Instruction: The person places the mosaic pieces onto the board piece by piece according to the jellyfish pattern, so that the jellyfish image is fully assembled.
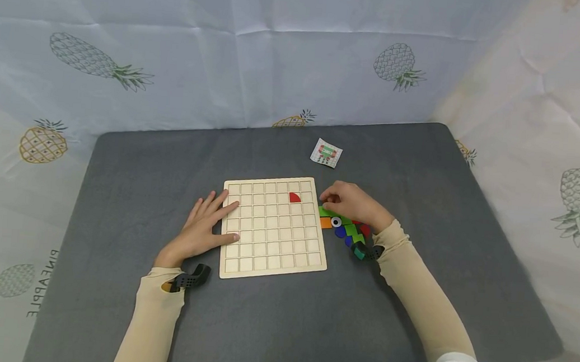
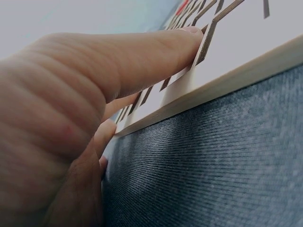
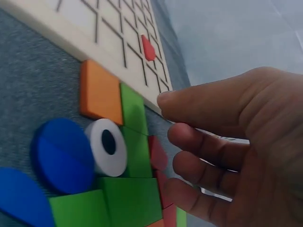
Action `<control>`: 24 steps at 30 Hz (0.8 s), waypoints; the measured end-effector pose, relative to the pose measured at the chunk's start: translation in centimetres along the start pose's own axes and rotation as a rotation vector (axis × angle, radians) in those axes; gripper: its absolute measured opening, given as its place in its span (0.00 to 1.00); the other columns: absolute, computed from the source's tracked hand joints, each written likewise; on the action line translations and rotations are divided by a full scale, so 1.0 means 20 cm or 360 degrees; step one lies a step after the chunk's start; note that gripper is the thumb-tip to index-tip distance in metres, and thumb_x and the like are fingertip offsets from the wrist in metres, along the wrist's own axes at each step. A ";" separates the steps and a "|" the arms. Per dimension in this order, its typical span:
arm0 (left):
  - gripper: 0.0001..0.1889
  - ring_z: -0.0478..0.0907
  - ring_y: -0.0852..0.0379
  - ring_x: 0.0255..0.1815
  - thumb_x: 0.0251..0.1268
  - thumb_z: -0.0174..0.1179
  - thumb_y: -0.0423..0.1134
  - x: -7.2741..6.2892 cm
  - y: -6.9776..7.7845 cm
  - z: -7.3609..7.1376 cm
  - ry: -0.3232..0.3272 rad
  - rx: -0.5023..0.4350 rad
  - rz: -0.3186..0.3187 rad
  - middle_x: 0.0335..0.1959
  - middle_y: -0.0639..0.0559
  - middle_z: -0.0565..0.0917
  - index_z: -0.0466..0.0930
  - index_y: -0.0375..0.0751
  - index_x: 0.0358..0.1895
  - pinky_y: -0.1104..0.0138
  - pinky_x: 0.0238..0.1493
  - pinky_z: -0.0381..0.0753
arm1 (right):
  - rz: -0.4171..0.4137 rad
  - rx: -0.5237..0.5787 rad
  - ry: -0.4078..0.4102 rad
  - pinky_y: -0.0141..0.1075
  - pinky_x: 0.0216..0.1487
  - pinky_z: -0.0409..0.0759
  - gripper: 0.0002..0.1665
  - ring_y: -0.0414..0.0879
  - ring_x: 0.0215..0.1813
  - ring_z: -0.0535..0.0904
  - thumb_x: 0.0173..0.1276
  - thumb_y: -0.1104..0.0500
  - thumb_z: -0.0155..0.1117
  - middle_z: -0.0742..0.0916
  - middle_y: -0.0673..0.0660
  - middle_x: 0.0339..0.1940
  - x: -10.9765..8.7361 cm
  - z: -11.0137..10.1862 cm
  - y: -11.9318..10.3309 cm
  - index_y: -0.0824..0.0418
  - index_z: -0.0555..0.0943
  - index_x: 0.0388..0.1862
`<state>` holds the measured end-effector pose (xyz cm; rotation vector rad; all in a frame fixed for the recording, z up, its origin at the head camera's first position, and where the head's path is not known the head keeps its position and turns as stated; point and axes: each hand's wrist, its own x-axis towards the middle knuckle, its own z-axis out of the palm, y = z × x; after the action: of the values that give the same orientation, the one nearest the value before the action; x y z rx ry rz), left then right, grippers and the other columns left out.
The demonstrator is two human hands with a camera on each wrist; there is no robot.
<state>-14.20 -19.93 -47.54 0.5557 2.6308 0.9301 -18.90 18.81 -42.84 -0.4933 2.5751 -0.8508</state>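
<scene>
A square wooden grid board [image 1: 275, 229] lies flat on the table. My left hand [image 1: 199, 232] rests on its left edge with fingers spread; in the left wrist view the thumb [image 2: 156, 59] touches the board's top. One red quarter-round piece [image 1: 294, 197] sits in a cell toward the board's upper right. Just right of the board, my right hand [image 1: 351, 201] is above a cluster of pieces, its fingers loosely curled and no piece visible in them. Under it are an orange square [image 3: 100, 92], green pieces [image 3: 132, 196], blue rounds [image 3: 64, 156] and a white ring with a black centre [image 3: 108, 146].
A small picture card [image 1: 327, 153] showing a green and red figure on a grid lies beyond the board's upper right corner. The grey table [image 1: 270, 325] is backed by a white cloth [image 1: 186, 78] with pineapple prints.
</scene>
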 end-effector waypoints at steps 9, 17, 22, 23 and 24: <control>0.45 0.31 0.40 0.86 0.63 0.69 0.55 0.00 0.00 0.01 0.0002 -0.0001 -0.0002 0.86 0.47 0.43 0.58 0.50 0.81 0.43 0.83 0.25 | -0.0053 -0.0219 -0.0046 0.40 0.45 0.79 0.17 0.49 0.43 0.74 0.70 0.60 0.69 0.82 0.59 0.44 -0.01 0.04 0.00 0.64 0.86 0.56; 0.45 0.32 0.40 0.86 0.63 0.69 0.54 0.00 -0.01 0.01 0.0008 -0.0003 0.0010 0.86 0.47 0.43 0.58 0.51 0.81 0.43 0.83 0.25 | -0.0029 -0.0221 -0.0028 0.39 0.42 0.78 0.15 0.48 0.41 0.73 0.70 0.60 0.68 0.81 0.59 0.46 -0.03 0.06 0.01 0.63 0.86 0.53; 0.45 0.32 0.39 0.86 0.63 0.69 0.54 0.00 -0.01 0.01 0.0017 -0.0004 0.0015 0.86 0.46 0.43 0.58 0.51 0.81 0.42 0.82 0.26 | -0.0010 -0.0218 0.0011 0.41 0.44 0.81 0.12 0.48 0.41 0.75 0.70 0.59 0.69 0.81 0.57 0.46 -0.03 0.06 0.01 0.62 0.85 0.50; 0.45 0.32 0.39 0.86 0.63 0.69 0.54 0.00 -0.01 0.01 0.0016 -0.0004 0.0015 0.86 0.46 0.43 0.59 0.50 0.81 0.42 0.82 0.26 | -0.0003 -0.0210 0.0019 0.41 0.44 0.81 0.12 0.48 0.41 0.76 0.70 0.59 0.69 0.81 0.57 0.46 -0.03 0.06 0.01 0.61 0.85 0.50; 0.44 0.32 0.39 0.86 0.63 0.69 0.54 0.00 -0.01 0.01 0.0013 -0.0002 0.0012 0.86 0.46 0.43 0.59 0.50 0.81 0.42 0.82 0.26 | -0.0002 -0.0199 0.0029 0.41 0.45 0.82 0.11 0.47 0.41 0.76 0.70 0.59 0.69 0.82 0.56 0.45 -0.03 0.06 0.01 0.61 0.85 0.49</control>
<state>-14.15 -19.94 -47.80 0.5633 2.6373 0.9381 -17.83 18.73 -43.77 -0.5250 2.6562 -0.7009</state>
